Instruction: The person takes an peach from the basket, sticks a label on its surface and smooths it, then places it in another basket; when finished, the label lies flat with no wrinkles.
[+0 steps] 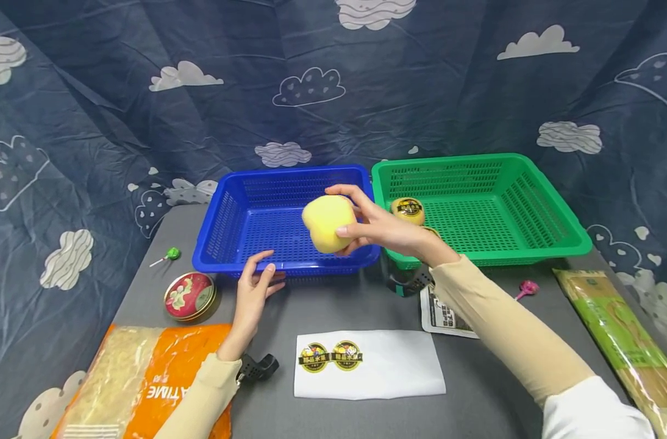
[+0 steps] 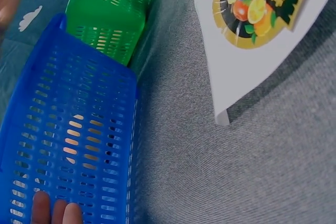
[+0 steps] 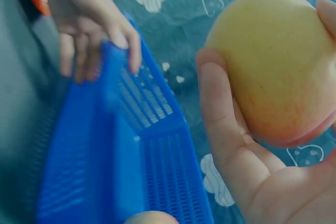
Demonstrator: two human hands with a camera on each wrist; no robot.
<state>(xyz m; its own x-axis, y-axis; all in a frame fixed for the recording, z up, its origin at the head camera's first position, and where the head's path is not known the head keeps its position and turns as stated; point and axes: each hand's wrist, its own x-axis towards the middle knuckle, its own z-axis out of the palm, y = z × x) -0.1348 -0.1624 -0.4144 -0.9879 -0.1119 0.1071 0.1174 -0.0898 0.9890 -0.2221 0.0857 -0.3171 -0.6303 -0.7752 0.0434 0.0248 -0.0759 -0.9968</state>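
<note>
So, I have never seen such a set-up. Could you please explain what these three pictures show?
No machine appears here, only a person's two bare hands. The wide picture comes from a camera worn on the head, the other two from cameras on the left and right wrists. The right hand holds a yellow peach, seen over the blue basket, while the left hand grips that basket's front rim. Beside it, a green basket contains a labelled round fruit. On the grey table lie a white sticker sheet, a red tin, a green lollipop and an orange bag.
</note>
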